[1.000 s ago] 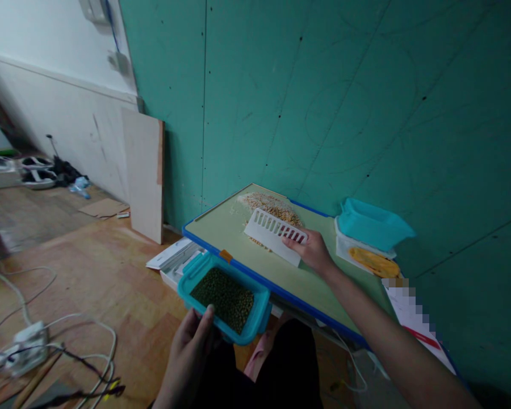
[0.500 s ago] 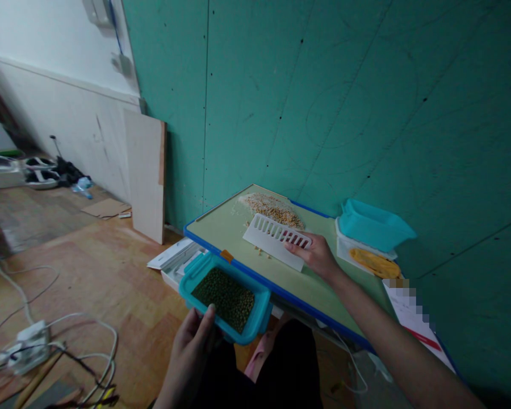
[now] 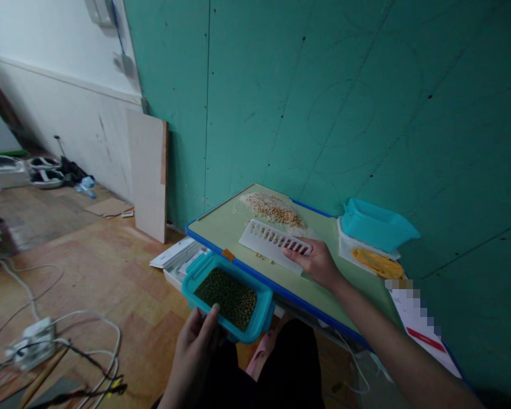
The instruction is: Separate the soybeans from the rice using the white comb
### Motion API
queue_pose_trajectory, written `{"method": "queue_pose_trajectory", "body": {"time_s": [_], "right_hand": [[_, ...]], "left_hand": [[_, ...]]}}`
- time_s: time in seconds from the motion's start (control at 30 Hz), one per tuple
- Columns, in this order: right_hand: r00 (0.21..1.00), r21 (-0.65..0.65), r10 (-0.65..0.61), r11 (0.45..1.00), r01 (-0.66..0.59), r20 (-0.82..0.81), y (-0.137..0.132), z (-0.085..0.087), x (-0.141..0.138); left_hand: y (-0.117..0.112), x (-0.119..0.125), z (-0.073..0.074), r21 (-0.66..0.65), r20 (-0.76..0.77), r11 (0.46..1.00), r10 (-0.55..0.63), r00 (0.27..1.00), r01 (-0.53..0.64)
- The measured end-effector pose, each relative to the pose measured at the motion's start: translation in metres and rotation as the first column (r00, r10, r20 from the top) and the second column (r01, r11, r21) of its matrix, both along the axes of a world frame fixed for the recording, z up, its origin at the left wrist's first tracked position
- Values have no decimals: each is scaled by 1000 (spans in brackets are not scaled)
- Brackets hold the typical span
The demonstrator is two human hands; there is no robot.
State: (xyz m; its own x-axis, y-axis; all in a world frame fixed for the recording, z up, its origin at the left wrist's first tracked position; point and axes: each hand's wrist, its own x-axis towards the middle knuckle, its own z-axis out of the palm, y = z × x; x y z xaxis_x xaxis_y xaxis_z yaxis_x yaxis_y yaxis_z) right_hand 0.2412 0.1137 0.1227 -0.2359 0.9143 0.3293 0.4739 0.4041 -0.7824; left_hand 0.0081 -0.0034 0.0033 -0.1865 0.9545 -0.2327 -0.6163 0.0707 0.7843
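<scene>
My left hand [image 3: 199, 338] grips the near rim of a turquoise plastic container [image 3: 262, 315], thumb on top. Small green beans [image 3: 225, 295] fill part of it, and it hangs just off the table's front edge. Over the table, my right hand [image 3: 315, 262] is closed on the right end of a white slotted plastic plate [image 3: 268, 245], which tilts with its row of slots at the top. Behind the plate lies a pile of yellowish beans and pale grains [image 3: 276, 209]. A few loose yellowish beans [image 3: 262, 257] lie close to the plate's lower edge.
The green table [image 3: 221, 227] has a blue edge and stands against a green wall. On its right are a turquoise basket [image 3: 378, 224], an orange-yellow cloth [image 3: 377, 263] and a white paper box [image 3: 426, 329]. Cables and a power strip [image 3: 34, 343] lie on the floor at left.
My right hand has lowered the slotted plate slightly towards the tabletop, and its slots now lie lower against the bean pile. The left hand keeps its hold on the container.
</scene>
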Motion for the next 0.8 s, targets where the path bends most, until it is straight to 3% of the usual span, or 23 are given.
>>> {"method": "queue_pose_trajectory", "body": {"time_s": [0.27, 0.5, 0.63, 0.8], "right_hand": [[983, 154, 23, 987, -51, 181, -36, -2, -24], [979, 244, 96, 960, -140, 181, -55, -4, -53], [995, 222, -6, 975, -16, 100, -34, 2, -55], [966, 259, -257, 935, 240, 30, 37, 8, -42]], "left_hand": [[-3, 1, 3, -20, -45, 999, 38, 998, -39], [-4, 0, 8, -37, 1, 999, 35, 999, -35], [-6, -1, 7, -18, -11, 1000, 12, 1000, -12], [-6, -6, 2, -5, -19, 1000, -7, 1000, 7]]}}
